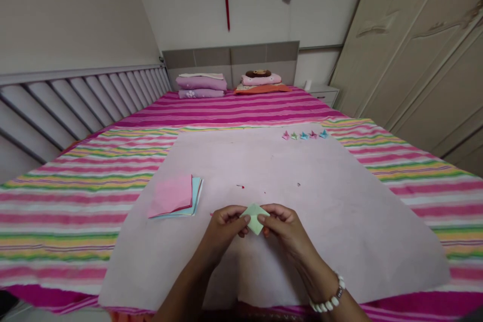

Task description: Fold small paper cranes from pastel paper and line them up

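Observation:
A small piece of light green folded paper (255,219), diamond-shaped, is held up between my two hands above the pale sheet. My left hand (227,222) pinches its left corner between thumb and fingers. On the opposite corner, my right hand (284,221) grips it the same way, thumb on top. A bracelet of white beads (330,302) circles my right wrist. Left of my hands lies a stack of square paper (171,195), pink on top with red and light blue beneath. What the fingers do behind the green paper is hidden.
Several small folded paper figures (304,136) in pink, green and blue stand in a row at the sheet's far right. The pale sheet (339,241) covers the middle of a striped bed (68,201). A tiny red-tipped item (242,187) lies ahead of my hands. Folded bedding (202,83) sits by the headboard.

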`<state>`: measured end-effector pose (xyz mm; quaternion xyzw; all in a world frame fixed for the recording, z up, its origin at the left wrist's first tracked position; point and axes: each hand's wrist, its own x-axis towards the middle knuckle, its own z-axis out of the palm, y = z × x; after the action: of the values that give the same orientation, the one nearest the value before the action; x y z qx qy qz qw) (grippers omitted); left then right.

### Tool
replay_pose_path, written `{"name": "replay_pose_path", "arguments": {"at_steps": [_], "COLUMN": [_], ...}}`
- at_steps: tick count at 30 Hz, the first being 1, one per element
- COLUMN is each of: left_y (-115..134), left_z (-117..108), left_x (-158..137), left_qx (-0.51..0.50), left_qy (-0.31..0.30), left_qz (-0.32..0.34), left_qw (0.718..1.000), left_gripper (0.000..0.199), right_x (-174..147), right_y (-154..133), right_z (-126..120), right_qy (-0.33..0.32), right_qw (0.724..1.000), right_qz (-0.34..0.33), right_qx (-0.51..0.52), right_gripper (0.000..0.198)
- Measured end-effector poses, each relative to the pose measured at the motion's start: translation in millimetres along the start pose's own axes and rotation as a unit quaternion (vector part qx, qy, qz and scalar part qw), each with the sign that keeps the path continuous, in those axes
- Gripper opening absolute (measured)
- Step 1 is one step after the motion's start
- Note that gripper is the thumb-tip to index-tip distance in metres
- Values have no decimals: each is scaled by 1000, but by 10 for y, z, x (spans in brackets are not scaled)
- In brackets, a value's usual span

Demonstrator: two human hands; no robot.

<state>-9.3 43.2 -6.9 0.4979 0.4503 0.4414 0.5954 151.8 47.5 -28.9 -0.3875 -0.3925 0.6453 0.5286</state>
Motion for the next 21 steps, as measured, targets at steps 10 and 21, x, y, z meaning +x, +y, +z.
{"name": "replay_pose_path", "arguments": {"at_steps": [10,21], "left_y": [-59,-42], "left_z": [9,39], "left_x": [-1,-5], "left_qx": [-60,-15], "left_qy": [22,20], "left_qz": [0,90], "left_qw": [998,996], "left_gripper": [14,19], "right_x": [11,38], "right_y": [-13,6], "right_z": [-21,-30], "right_qy": [-19,2], "right_qw": [1000,998], "right_qz": [-14,-62], "right_qx": [10,8], "right_gripper": [15,33]}}
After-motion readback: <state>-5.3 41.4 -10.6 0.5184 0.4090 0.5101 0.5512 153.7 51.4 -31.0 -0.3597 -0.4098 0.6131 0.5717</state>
